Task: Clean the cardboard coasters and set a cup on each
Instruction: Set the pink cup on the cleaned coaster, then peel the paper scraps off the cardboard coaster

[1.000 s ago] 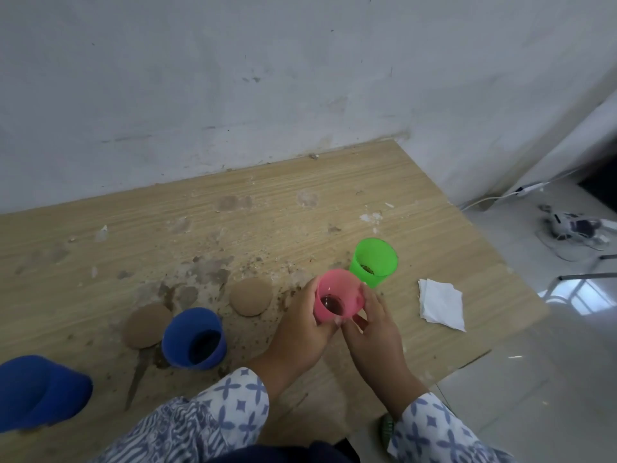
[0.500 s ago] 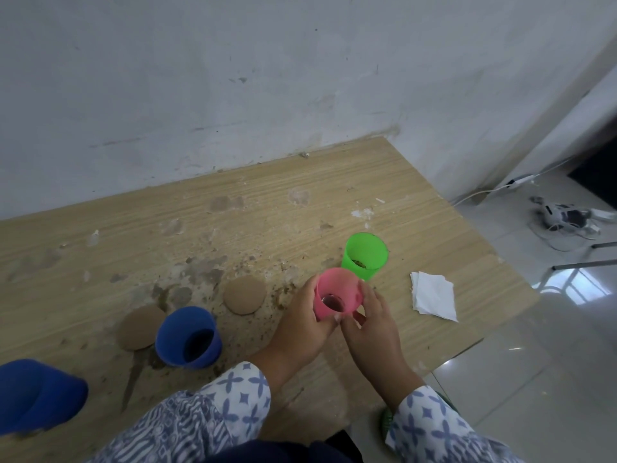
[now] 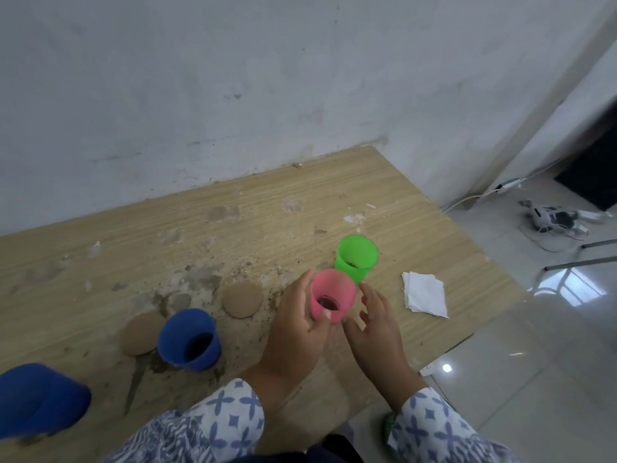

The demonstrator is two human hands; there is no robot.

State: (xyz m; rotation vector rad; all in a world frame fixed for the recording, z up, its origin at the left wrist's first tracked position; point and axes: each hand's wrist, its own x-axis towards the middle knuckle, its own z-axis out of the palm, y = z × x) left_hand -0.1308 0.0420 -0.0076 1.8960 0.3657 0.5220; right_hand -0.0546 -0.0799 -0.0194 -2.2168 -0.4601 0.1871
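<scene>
Since the earlier frames the right hand (image 3: 374, 332) has come off the pink cup (image 3: 334, 289), which both hands held before; the cups, coasters and napkin lie as they did.

At the far left edge of the worktop (image 3: 133, 235) sits a large blue cup (image 3: 36, 399), partly cut off by the frame. Next comes the left coaster (image 3: 140, 334), a brown cardboard disc lying flat. A smaller blue cup (image 3: 188, 339) stands upright just beside it and hides its right edge; whether the two touch cannot be told. Dried brown stains and crumbs cover the worktop around them. The middle coaster (image 3: 242, 299) lies flat and bare, apart from every cup.

The left hand (image 3: 297, 332) holds the pink cup, its grip closed round it with the thumb on the near wall and the fingers round the left side. The cup is upright, with a dark residue at the bottom. Its base is hidden, so what it rests on cannot be told.

The right hand's grip is open and holds nothing, fingers spread just to the right of the pink cup. A green cup (image 3: 357, 255) stands upright just behind the pink one. A folded white napkin (image 3: 425, 294) lies near the right edge of the worktop, well apart from the cups. White cables (image 3: 554, 222) lie on the tiled floor beyond.
</scene>
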